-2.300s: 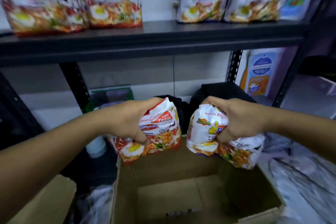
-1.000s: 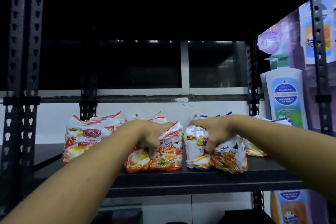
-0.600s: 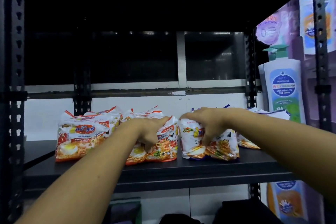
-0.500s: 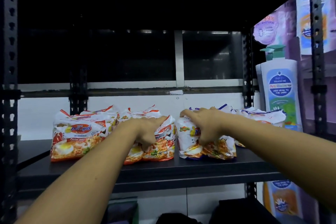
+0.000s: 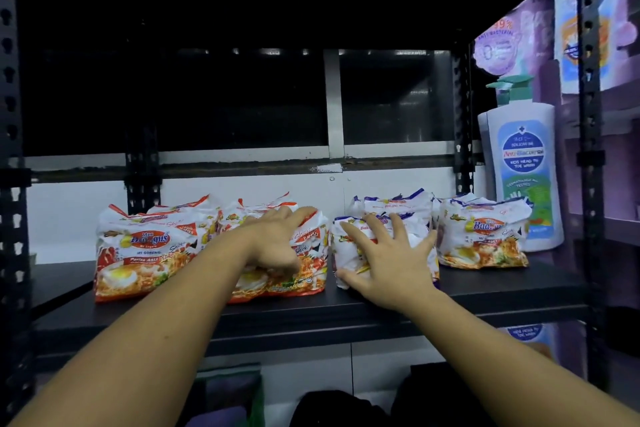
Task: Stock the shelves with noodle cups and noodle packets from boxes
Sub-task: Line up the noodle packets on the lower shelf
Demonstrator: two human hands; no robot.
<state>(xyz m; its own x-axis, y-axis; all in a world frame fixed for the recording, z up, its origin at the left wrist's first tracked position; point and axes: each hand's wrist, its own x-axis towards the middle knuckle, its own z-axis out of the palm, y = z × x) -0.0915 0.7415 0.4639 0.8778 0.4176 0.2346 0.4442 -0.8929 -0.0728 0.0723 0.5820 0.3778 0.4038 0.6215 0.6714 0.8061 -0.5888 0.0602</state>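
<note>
Black steel shelving fills the view, its shelf board (image 5: pixel 381 302) lying just under both wrists. Nearest, the right hand (image 5: pixel 388 258) is spread wide, palm flat on the blue-trimmed noodle packets (image 5: pixel 424 218); the left hand (image 5: pixel 277 246) lies loosely curled, gripping nothing, over the red-trimmed noodle packets (image 5: pixel 311 267). Both bundles sit on the shelf, so the placing step looks finished, with only a squaring push left. Next should be drawing both hands back for more stock. Left of the left hand stands another red packet bundle (image 5: pixel 145 253); right of the right hand, one more bundle (image 5: pixel 481 239), then a pump bottle of wash (image 5: pixel 523 170), which limits room on that side.
</note>
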